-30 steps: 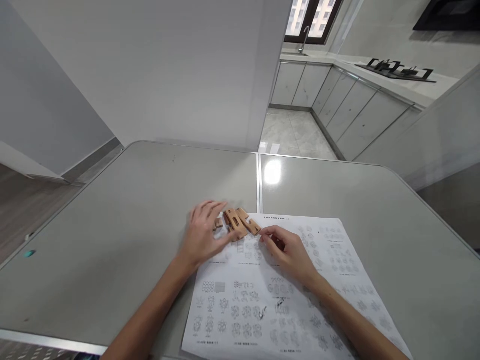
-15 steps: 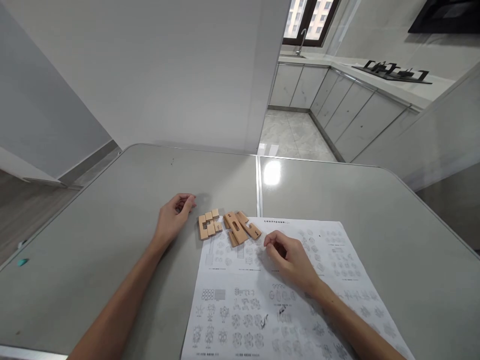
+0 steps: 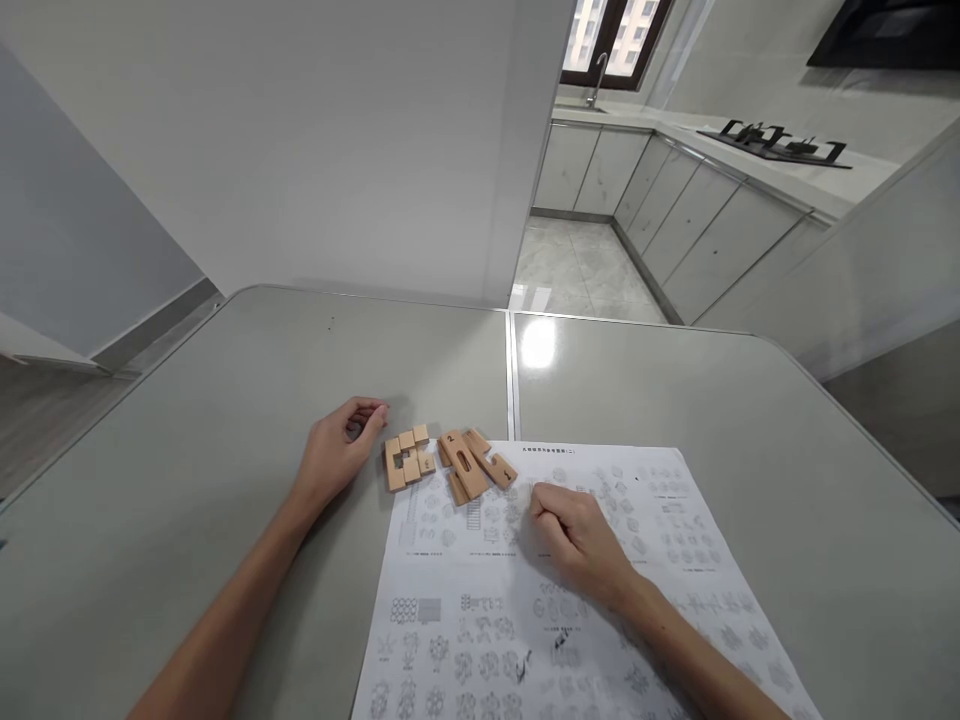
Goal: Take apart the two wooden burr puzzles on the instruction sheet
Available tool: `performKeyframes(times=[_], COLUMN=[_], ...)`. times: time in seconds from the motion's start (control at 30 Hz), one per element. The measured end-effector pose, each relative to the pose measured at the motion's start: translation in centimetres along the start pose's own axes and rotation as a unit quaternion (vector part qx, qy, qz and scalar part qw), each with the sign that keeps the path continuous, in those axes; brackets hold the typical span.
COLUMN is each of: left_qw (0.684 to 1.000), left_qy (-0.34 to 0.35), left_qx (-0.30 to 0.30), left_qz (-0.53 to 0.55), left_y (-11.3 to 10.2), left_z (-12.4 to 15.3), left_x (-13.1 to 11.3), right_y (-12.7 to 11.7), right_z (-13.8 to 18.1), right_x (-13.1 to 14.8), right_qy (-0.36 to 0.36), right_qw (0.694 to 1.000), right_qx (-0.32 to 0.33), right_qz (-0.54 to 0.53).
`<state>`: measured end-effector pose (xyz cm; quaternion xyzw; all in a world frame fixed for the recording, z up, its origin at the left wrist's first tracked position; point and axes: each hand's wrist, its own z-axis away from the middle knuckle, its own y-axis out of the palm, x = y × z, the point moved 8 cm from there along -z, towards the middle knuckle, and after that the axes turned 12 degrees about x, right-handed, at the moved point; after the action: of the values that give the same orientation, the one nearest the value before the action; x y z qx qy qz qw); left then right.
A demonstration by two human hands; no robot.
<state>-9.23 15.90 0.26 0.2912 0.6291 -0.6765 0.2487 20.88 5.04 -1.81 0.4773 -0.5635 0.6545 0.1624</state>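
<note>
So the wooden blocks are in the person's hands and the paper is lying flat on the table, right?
Not quite. In the head view the wooden blocks lie on the table, at the paper's top edge, between the hands. The left hand rests curled beside them and the right hand rests on the paper. The paper does lie flat on the table.

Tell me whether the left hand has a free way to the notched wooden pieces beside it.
Probably yes. The left hand rests on the table, loosely curled, just left of the notched wooden pieces, with only bare tabletop between them. The right hand lies on the paper sheet, off to the other side.
</note>
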Motion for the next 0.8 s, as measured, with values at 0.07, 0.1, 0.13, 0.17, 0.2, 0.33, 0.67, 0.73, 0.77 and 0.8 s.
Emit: performKeyframes(times=[0.07,0.1,0.13,0.17,0.2,0.33,0.67,0.73,0.77,0.8], left_qw=[1.000,1.000,1.000,1.000,1.000,1.000,0.999,0.999,0.999,0.999], left_qy=[-0.001,-0.001,-0.001,-0.002,-0.003,0.000,0.010,0.007,0.006,0.005], left_qx=[0.003,0.004,0.003,0.003,0.003,0.007,0.010,0.011,0.012,0.012], left_qz=[-0.007,-0.009,-0.011,-0.013,-0.016,-0.030,-0.039,-0.040,-0.040,-0.039], left_y=[0.00,0.00,-0.01,-0.01,0.00,0.17,0.18,0.18,0.18,0.18], left_z=[0.01,0.00,-0.03,-0.06,-0.10,-0.25,-0.18,-0.17,-0.17,-0.18], left_x=[-0.09,-0.11,-0.12,-0.11,-0.08,0.00,-0.25,-0.22,-0.19,-0.16], right_y=[0.04,0.07,0.11,0.15,0.20,0.28,0.31,0.34,0.36,0.38], right_z=[0.00,0.01,0.01,0.02,0.02,-0.01,-0.07,-0.06,-0.07,-0.07], right_x=[0.04,0.04,0.04,0.02,0.01,0.16,0.27,0.28,0.28,0.26], right_qy=[-0.007,-0.008,-0.009,-0.009,-0.008,-0.011,-0.009,-0.007,-0.005,-0.003], right_qw=[1.000,1.000,1.000,1.000,1.000,0.999,0.999,0.999,1.000,1.000], right_qx=[0.001,0.003,0.005,0.007,0.009,0.014,0.011,0.011,0.012,0.014], right_qz=[0.006,0.009,0.013,0.016,0.020,0.038,0.031,0.029,0.028,0.027])
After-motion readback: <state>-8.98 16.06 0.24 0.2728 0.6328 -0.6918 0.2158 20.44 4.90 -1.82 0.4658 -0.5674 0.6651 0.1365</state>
